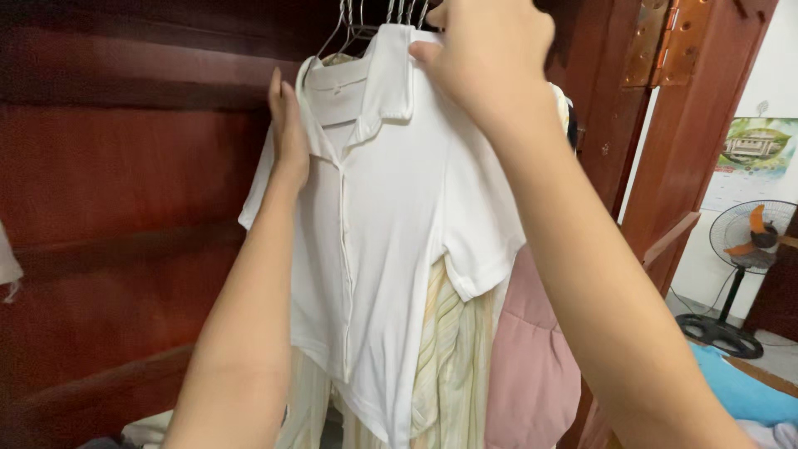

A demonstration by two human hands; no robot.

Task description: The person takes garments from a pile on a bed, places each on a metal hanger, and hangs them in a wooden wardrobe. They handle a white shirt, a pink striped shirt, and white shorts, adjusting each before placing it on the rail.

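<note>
A white short-sleeved collared shirt (399, 241) hangs on a wire hanger (353, 21) against a dark red wooden door (125, 166). My left hand (287, 125) lies flat against the shirt's left shoulder, fingers pointing up. My right hand (486, 58) is raised at the shirt's right shoulder, with thumb and fingers pinching the fabric beside the collar. Several more hanger hooks (403, 10) crowd together above the collar.
Behind the shirt hang a pale yellow striped garment (453, 349) and a pink quilted garment (532, 366). A brass hinge (665, 41) is on the door frame at upper right. A standing fan (744, 249) is on the floor at right, with blue cloth (740, 391) below it.
</note>
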